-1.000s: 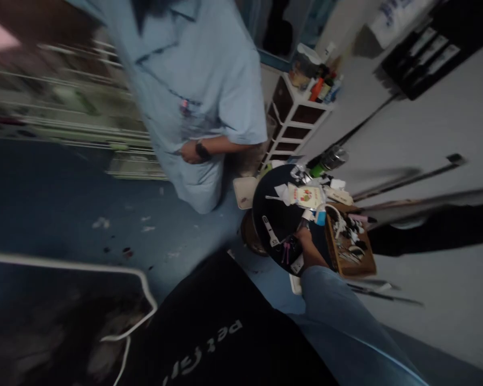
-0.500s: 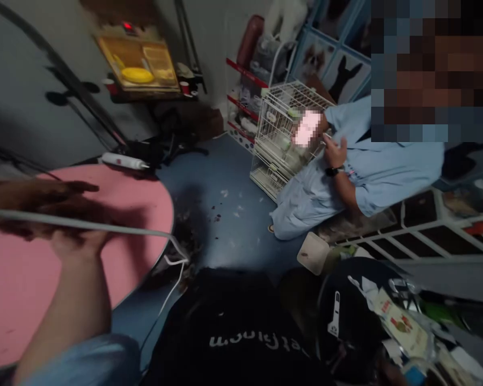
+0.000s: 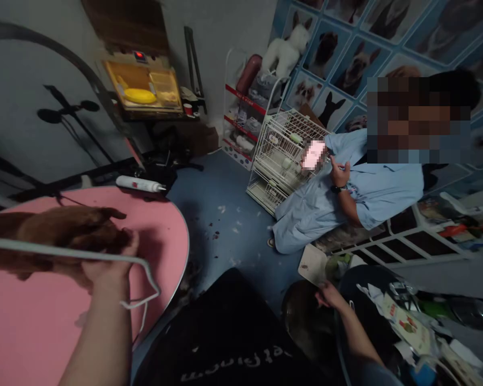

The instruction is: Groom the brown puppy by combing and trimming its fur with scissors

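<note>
At centre left, the small brown dog (image 3: 60, 230) on the round pink table (image 3: 32, 321) is still gripped by the closed left hand (image 3: 108, 262). The right hand (image 3: 328, 295) has been withdrawn to the rim of the cluttered black round tray (image 3: 368, 276), lower right; whether its fingers hold anything cannot be told

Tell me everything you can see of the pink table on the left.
The pink table has a round, flat top with a smooth, matte-looking surface and a thin pale rim, and it fills the lower left of the view above the blue floor. A brown furry animal is on it, gripped at one end by the left hand. A white cable crosses the top and loops down over the near edge. Its legs are hidden.
</note>
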The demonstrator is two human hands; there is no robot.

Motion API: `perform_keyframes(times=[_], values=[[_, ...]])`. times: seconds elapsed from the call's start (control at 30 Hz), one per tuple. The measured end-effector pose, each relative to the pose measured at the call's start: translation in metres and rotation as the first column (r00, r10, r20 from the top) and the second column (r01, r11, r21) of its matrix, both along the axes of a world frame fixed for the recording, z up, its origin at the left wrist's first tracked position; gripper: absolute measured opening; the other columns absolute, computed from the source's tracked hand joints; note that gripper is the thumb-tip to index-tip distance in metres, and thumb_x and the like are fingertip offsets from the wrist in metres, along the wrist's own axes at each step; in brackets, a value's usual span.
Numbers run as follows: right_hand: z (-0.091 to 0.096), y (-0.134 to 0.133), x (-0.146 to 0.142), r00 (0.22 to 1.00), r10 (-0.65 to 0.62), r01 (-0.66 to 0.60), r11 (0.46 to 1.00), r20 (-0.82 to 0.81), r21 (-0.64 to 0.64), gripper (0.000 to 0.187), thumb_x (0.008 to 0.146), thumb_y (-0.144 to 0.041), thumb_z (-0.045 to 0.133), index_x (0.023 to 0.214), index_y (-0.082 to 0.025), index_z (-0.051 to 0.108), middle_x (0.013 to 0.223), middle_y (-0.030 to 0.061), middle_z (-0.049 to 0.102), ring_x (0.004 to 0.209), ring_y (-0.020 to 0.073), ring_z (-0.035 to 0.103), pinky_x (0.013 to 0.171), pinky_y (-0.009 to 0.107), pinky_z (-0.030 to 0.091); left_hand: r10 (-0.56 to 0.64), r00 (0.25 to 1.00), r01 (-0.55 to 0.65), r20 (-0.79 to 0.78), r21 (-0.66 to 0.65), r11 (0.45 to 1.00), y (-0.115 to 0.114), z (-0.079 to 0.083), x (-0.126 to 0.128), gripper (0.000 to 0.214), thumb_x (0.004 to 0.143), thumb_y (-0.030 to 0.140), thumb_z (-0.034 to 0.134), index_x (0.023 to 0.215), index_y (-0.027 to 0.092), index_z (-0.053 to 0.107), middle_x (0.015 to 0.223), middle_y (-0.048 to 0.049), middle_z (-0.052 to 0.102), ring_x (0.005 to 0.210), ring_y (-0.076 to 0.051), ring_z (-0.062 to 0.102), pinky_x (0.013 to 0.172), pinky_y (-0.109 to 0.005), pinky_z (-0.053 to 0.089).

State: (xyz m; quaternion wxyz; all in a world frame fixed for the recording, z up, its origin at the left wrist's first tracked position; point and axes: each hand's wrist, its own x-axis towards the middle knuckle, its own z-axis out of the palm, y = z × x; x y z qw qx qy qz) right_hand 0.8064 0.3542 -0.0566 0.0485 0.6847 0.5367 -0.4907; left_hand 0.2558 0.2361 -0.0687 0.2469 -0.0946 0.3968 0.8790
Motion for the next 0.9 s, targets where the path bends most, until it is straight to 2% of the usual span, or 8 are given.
perform_keyframes(times=[0.17,0.3,0.37,0.47,0.57,0.63,0.77,0.9], values=[[-0.036,0.043,-0.119,0.923,0.225,-0.232,0.973,-0.313,0.014,0.03,0.095,-0.026,0.053,0.071,-0.025,0.035,0.045,-0.0107,0.046,0.034,0.0067,0.038,0.036,0.017,0.026,-0.006,0.977,-0.029,0.213,0.162,0.986,-0.004,0.0,-0.004,0.047,0.1,0.039,0.008,0.095,0.023,0.052,0.081,0.0089,0.069,0.082,-0.006,0.068,0.071,-0.026,0.057],[-0.021,0.071,-0.222,0.754,0.467,-0.527,0.85,-0.461,0.0,0.022,0.09,-0.031,0.061,0.08,-0.022,0.043,0.052,-0.0093,0.057,0.04,0.0071,0.049,0.041,0.016,0.031,0.059,0.961,-0.115,0.27,0.197,0.974,-0.004,-0.01,-0.001,0.043,0.099,0.04,0.018,0.099,0.024,0.058,0.088,0.0054,0.073,0.087,-0.01,0.07,0.07,-0.028,0.059],[0.003,0.08,-0.27,0.596,0.559,-0.71,0.702,-0.576,-0.055,0.027,0.084,-0.036,0.069,0.092,-0.02,0.049,0.062,-0.0055,0.066,0.048,0.0092,0.058,0.047,0.017,0.037,0.105,0.946,-0.185,0.308,0.243,0.952,-0.005,-0.015,0.003,0.042,0.099,0.041,0.023,0.097,0.023,0.061,0.086,0.0026,0.074,0.084,-0.013,0.07,0.069,-0.028,0.059],[0.045,0.089,-0.336,0.317,0.487,-0.935,0.304,-0.814,-0.183,0.06,0.072,-0.04,0.081,0.119,-0.02,0.049,0.09,0.0037,0.073,0.069,0.0151,0.07,0.062,0.022,0.046,0.074,0.885,-0.251,0.459,0.337,0.907,-0.006,-0.015,0.013,0.039,0.101,0.034,0.028,0.086,0.022,0.062,0.08,0.0026,0.074,0.079,-0.015,0.07,0.072,-0.032,0.057],[0.071,0.101,-0.401,0.203,0.402,-0.957,-0.111,-0.893,-0.267,0.078,0.066,-0.033,0.088,0.133,-0.019,0.048,0.104,0.0098,0.072,0.084,0.0201,0.074,0.071,0.025,0.05,0.171,0.851,-0.398,0.497,0.396,0.827,-0.003,-0.009,0.016,0.042,0.102,0.024,0.029,0.084,0.017,0.066,0.082,-0.0029,0.074,0.078,-0.017,0.07,0.07,-0.032,0.056],[0.077,0.105,-0.445,0.185,0.392,-0.896,-0.309,-0.901,-0.319,0.078,0.068,-0.033,0.088,0.135,-0.017,0.051,0.1,0.0117,0.073,0.084,0.0216,0.074,0.07,0.025,0.053,0.21,0.849,-0.458,0.486,0.474,0.752,-0.001,-0.004,0.015,0.042,0.102,0.023,0.03,0.084,0.017,0.068,0.085,-0.0034,0.074,0.077,-0.015,0.069,0.071,-0.029,0.056],[0.08,0.102,-0.513,0.163,0.449,-0.708,-0.567,-0.879,-0.421,0.075,0.072,-0.035,0.085,0.137,-0.016,0.052,0.1,0.0152,0.074,0.084,0.0236,0.075,0.07,0.029,0.057,0.245,0.859,-0.498,0.449,0.624,0.602,0.001,0.003,0.02,0.045,0.104,0.025,0.029,0.089,0.017,0.071,0.099,-0.0035,0.074,0.09,-0.014,0.07,0.083,-0.026,0.055],[0.086,0.096,-0.555,0.099,0.545,-0.589,-0.642,-0.832,-0.491,0.069,0.075,-0.032,0.083,0.135,-0.015,0.054,0.094,0.0137,0.075,0.078,0.0209,0.075,0.067,0.027,0.059,0.268,0.858,-0.511,0.438,0.676,0.531,0.007,-0.002,0.028,0.047,0.104,0.022,0.027,0.09,0.015,0.071,0.092,-0.0017,0.074,0.093,-0.013,0.069,0.087,-0.024,0.053]])
